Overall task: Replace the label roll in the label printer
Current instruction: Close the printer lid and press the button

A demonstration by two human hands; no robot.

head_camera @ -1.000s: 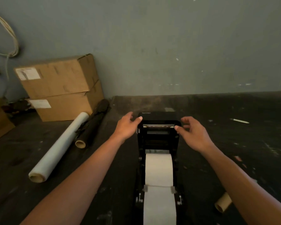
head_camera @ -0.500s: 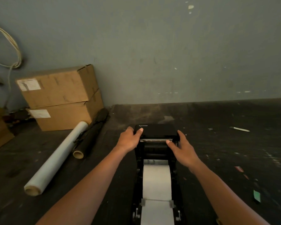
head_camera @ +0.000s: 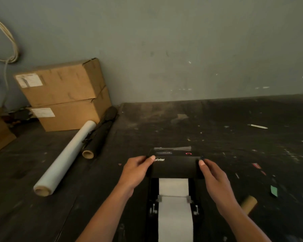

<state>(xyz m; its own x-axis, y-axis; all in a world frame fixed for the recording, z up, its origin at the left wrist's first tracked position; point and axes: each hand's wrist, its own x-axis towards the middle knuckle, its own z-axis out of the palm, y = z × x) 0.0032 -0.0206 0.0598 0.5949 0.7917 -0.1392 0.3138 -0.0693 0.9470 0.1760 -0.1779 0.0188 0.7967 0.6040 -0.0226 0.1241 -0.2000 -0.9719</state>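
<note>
Head view: black plastic label printer (head_camera: 175, 167) near the tabletop's (head_camera: 234, 119) front edge, white label strip (head_camera: 174, 203) trailing out. Left hand (head_camera: 136, 172) and right hand (head_camera: 212, 173) grip lid's side edges, thumbs on top.

Label strip (head_camera: 174, 215) runs off bottom edge; left thumb (head_camera: 151, 158) covers 1st letters of printer (head_camera: 175, 167) logo; box label (head_camera: 28, 80) text unreadable, upper left.
</note>
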